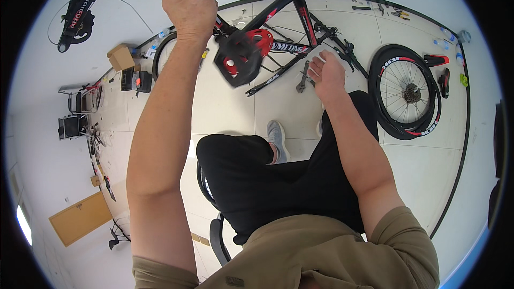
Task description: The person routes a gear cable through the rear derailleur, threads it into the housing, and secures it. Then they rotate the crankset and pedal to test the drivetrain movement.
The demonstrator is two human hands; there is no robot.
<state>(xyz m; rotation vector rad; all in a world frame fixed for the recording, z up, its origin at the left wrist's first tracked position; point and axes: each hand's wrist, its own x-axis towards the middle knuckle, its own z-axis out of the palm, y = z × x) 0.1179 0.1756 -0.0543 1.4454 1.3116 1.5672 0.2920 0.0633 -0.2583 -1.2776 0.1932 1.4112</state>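
My left hand is raised with its fingers wrapped round the front part of a black and red bicycle frame. Below it on the frame is a red chainring guard. A black angular part, perhaps a pedal, is blurred by motion in front of it. My right hand hovers low beside the rear of the frame, palm up, its fingers loosely bent and apart, with nothing visible in them. Close to its fingertips an adjustable wrench lies on the floor.
A wheel with tyre and cassette lies to the right. Hand tools and plastic bottles lie at the far right. The handlebar juts out at upper left. Past my left arm are a cardboard box and a chair.
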